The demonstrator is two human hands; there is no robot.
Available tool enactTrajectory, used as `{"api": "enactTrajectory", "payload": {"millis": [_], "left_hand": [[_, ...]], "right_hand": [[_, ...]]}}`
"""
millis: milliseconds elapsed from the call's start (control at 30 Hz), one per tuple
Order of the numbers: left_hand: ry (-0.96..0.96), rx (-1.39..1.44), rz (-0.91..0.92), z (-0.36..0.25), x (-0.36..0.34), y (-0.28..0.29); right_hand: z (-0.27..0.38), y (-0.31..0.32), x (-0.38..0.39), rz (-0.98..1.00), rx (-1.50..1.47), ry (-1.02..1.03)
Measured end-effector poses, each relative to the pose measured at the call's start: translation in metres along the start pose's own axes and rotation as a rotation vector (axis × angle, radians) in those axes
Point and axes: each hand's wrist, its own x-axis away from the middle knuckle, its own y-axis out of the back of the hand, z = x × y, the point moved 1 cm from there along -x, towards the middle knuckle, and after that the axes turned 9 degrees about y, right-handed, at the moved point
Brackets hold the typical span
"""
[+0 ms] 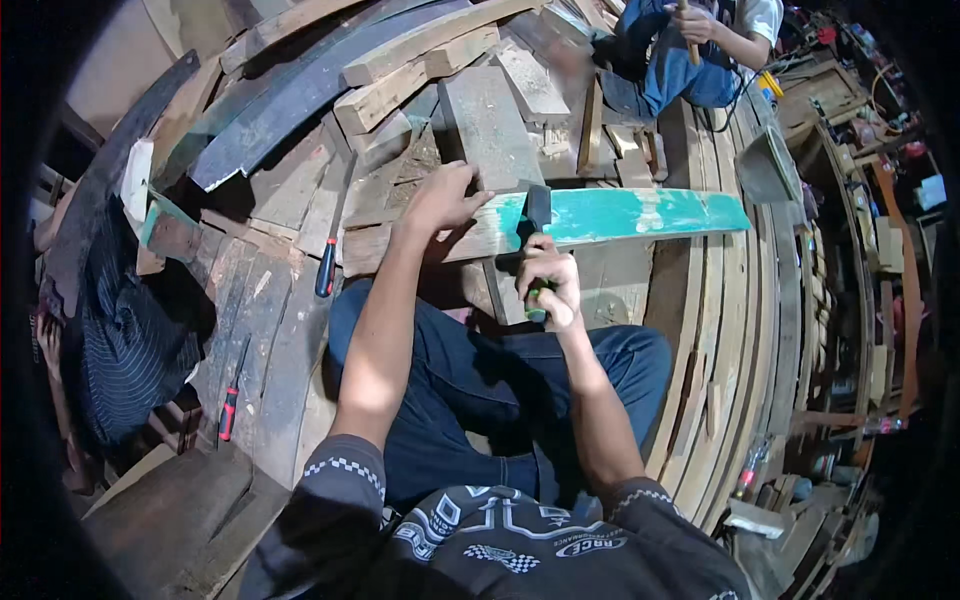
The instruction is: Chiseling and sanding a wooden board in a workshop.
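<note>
A wooden plank (650,214) with worn green paint lies crosswise before me, its left end bare wood. My right hand (549,280) is closed round the green and black handle of a scraper (538,205). Its broad dark blade lies over the painted part, near the edge of the bare wood. My left hand (440,203) grips the plank's bare left part, thumb toward the paint; the curled fingertips are partly hidden. Below the plank are my crossed legs in dark jeans (440,370).
A screwdriver with a dark blue handle (326,268) and a red-handled one (229,410) lie on boards at left. Stacked timber (400,85) fills the back left. Long planks (720,330) run along my right. Another person (690,50) sits at the far right, holding a wooden handle.
</note>
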Motion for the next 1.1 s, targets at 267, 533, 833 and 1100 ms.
{"api": "enactTrajectory", "payload": {"millis": [267, 533, 833, 1100], "left_hand": [[-0.041, -0.034, -0.049, 0.011, -0.001, 0.0], [-0.035, 0.005, -0.082, 0.021, 0.01, -0.005], [0.011, -0.002, 0.018, 0.015, 0.008, -0.004], [-0.003, 0.006, 0.012, 0.018, 0.005, 0.0]], "right_hand": [[0.021, -0.019, 0.004, 0.031, -0.071, 0.07], [0.018, -0.032, 0.004, 0.006, -0.119, 0.095], [0.0, -0.016, -0.007, 0.023, -0.015, 0.13], [0.011, 0.048, -0.053, -0.061, 0.065, 0.168]]}}
